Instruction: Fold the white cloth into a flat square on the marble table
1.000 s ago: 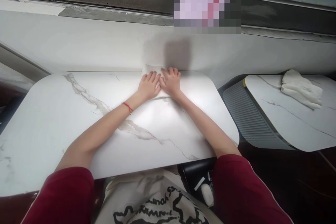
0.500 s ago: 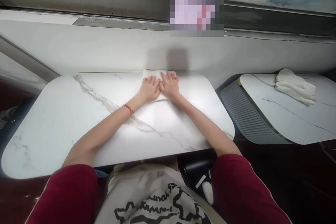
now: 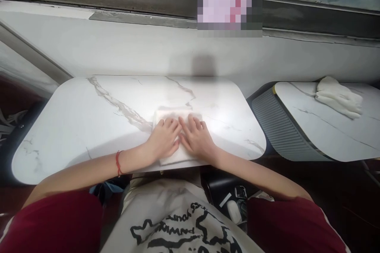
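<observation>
A folded white cloth [image 3: 175,113] lies on the white marble-patterned tabletop [image 3: 97,134], near its front edge. My left hand [image 3: 164,136] rests flat on the cloth's left part, fingers spread and pointing away from me. Beside it, my right hand [image 3: 196,136] presses on the right part with its fingers apart. The hands nearly meet in the middle, and they hide much of the cloth. A red string bracelet [image 3: 118,163] circles my left wrist.
A second marble-patterned table [image 3: 332,134] with a ribbed side stands at the right, a crumpled white cloth [image 3: 338,98] on it. Behind both runs a white wall [image 3: 118,51] below a window frame. A black seat [image 3: 218,187] near my lap holds a white object [image 3: 234,211].
Both hands have slid the cloth from the back edge of the tabletop towards me, to near the front edge. My elbows have spread outward.
</observation>
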A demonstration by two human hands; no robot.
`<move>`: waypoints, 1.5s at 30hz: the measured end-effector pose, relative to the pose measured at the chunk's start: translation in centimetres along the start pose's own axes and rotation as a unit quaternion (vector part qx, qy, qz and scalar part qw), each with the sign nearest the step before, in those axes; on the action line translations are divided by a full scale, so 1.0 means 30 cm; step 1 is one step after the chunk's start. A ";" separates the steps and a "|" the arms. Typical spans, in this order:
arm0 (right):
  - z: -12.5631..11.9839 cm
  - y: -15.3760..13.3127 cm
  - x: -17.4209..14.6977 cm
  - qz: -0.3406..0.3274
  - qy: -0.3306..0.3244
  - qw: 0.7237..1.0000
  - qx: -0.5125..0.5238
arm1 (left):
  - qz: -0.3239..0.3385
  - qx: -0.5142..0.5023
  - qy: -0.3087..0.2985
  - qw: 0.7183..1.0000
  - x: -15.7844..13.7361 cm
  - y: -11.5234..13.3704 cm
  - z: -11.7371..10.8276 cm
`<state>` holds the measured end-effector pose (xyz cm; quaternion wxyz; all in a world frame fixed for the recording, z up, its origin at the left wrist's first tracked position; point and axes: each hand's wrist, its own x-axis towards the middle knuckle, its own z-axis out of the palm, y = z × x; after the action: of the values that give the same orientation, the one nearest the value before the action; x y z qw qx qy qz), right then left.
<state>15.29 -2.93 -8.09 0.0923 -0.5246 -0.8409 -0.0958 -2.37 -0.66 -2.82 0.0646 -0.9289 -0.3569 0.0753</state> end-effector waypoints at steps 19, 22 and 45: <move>0.100 -0.015 0.366 -0.050 -0.017 0.998 0.015 | -0.158 -0.045 -0.089 0.982 0.083 -0.275 -0.021; 0.144 -0.011 0.490 -0.025 0.000 1.000 0.018 | -0.195 -0.069 -0.096 0.974 0.134 -0.364 0.003; 0.270 -0.036 0.821 0.015 0.046 0.998 0.045 | -0.221 -0.089 0.051 0.970 0.192 -0.661 0.151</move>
<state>3.22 20.00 -9.68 0.1554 -0.5272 -0.8315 -0.0802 -11.93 18.13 -4.36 0.0144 -0.8317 -0.5547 -0.0204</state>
